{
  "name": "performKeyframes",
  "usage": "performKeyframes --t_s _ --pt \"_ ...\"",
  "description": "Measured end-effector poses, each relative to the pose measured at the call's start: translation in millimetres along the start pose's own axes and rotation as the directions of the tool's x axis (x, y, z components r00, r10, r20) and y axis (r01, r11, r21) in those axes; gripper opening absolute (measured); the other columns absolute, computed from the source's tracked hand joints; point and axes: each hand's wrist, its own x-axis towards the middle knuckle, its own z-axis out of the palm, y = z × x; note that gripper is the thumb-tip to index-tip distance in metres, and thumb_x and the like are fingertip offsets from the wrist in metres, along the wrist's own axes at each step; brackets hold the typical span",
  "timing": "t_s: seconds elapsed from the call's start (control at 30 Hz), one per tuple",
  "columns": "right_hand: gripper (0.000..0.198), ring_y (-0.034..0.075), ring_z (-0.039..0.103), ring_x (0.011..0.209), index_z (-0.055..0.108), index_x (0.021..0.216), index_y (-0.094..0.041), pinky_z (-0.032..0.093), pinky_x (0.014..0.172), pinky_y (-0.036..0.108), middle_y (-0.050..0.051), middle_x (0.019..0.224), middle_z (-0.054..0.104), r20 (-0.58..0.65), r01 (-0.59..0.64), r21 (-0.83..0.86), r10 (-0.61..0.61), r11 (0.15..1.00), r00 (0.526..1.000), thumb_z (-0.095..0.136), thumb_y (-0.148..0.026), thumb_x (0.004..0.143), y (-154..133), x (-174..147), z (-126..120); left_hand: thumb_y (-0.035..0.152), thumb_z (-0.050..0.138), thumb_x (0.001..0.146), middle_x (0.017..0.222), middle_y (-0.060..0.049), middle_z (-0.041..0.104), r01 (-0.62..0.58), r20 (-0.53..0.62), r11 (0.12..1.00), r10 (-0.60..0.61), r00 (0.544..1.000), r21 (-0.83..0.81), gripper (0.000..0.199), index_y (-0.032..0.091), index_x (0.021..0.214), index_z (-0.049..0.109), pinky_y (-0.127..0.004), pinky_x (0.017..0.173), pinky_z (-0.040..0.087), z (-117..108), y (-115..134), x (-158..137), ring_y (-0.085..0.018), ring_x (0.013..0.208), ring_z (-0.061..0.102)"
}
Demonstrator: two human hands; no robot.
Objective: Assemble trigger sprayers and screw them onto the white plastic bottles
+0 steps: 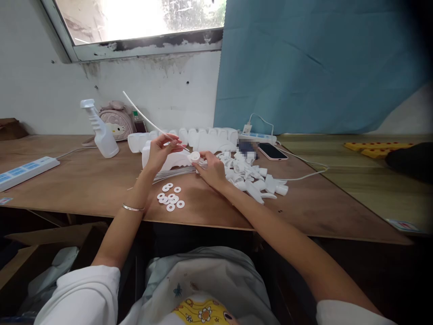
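Pinched in the fingers of my left hand point(166, 150) is a long, thin white tube point(144, 116), its free end rising up and to the left. The tube's lower end points at the round collar of a white spray trigger head point(195, 156). My right hand point(212, 170) grips that head, collar facing me; whether the tube tip is inside the collar I cannot tell. Under the hands lies a bundle of similar thin tubes point(172, 173). Several white ring washers point(172, 197) are scattered nearer the table's front edge. A pile of white trigger heads point(246, 174) spreads beside my right hand.
White bottles point(216, 139) lie along the back. A spray bottle point(105, 141) stands at left, before a pink bag point(118, 122). Power strips point(29, 173), a phone point(272, 151) and a white cable point(304, 175) also occupy the table point(84, 185). An open carton point(72, 232) sits below left.
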Motion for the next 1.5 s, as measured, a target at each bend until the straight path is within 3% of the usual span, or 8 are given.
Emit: performKeyframes --t_s 0.37,0.6,0.87,1.07,1.17,1.4,1.5 --pt "0.027 0.022 0.062 0.083 0.056 0.095 -0.018 0.045 0.07 0.031 0.006 0.091 0.066 0.042 0.002 -0.032 -0.001 0.999 0.999 0.059 -0.036 0.077 2 -1 2 0.035 0.071 0.067 0.073 -0.003 0.063 0.04 0.084 0.999 -0.042 0.996 0.032 0.027 0.012 0.078 0.059 -0.034 0.07 0.055 16 -3 -7 -0.019 0.072 0.067" --pt "0.025 0.023 0.062 0.084 0.057 0.094 -0.018 0.045 0.072 0.032 0.007 0.09 0.066 0.076 0.019 -0.06 -0.015 0.998 0.997 0.06 -0.036 0.077 1 -2 3 0.032 0.07 0.067 0.085 -0.003 0.062 -0.007 0.092 0.99 -0.006 0.996 0.14 0.024 0.013 0.071 0.056 -0.03 0.068 0.054 15 -4 -9 -0.015 0.067 0.066" --pt "0.024 0.024 0.062 0.088 0.058 0.096 -0.018 0.046 0.073 0.034 0.008 0.093 0.067 0.134 0.025 -0.061 -0.017 0.998 0.991 0.062 -0.032 0.077 2 -2 3 0.032 0.07 0.067 0.075 -0.003 0.064 -0.066 0.145 0.959 0.026 0.989 0.277 0.024 0.014 0.076 0.057 -0.031 0.07 0.052 14 -10 -9 -0.015 0.07 0.063" --pt "0.022 0.025 0.062 0.088 0.058 0.094 -0.016 0.045 0.076 0.034 0.01 0.094 0.067 0.242 0.102 -0.07 -0.082 0.992 0.967 0.064 -0.028 0.076 -2 -5 5 0.032 0.069 0.068 0.073 -0.002 0.063 -0.133 0.315 0.926 0.017 0.949 0.353 0.023 0.015 0.074 0.054 -0.027 0.064 0.051 11 -14 -7 -0.013 0.064 0.061" --pt "0.022 0.025 0.062 0.086 0.058 0.093 -0.015 0.045 0.072 0.034 0.009 0.091 0.067 0.277 0.069 -0.072 -0.047 0.995 0.96 0.063 -0.029 0.076 -5 -6 5 0.03 0.069 0.068 0.069 -0.001 0.062 -0.14 0.362 0.913 -0.01 0.932 0.384 0.022 0.015 0.072 0.054 -0.026 0.062 0.05 10 -17 -7 -0.013 0.063 0.06" --pt "0.024 0.025 0.062 0.09 0.057 0.096 -0.016 0.045 0.074 0.035 0.009 0.095 0.067 0.252 -0.022 0.012 0.019 1.0 0.967 0.063 -0.027 0.076 -7 -2 2 0.033 0.07 0.067 0.07 -0.002 0.062 -0.115 0.327 0.939 0.003 0.945 0.324 0.026 0.014 0.074 0.055 -0.028 0.065 0.05 11 -17 -9 -0.014 0.065 0.06" --pt "0.025 0.024 0.062 0.091 0.057 0.098 -0.016 0.046 0.076 0.034 0.009 0.096 0.067 0.194 -0.028 0.032 0.021 0.999 0.981 0.062 -0.027 0.076 -6 0 2 0.033 0.071 0.067 0.073 -0.002 0.061 -0.101 0.235 0.963 0.041 0.971 0.25 0.026 0.015 0.075 0.055 -0.028 0.068 0.05 14 -13 -9 -0.014 0.069 0.061"
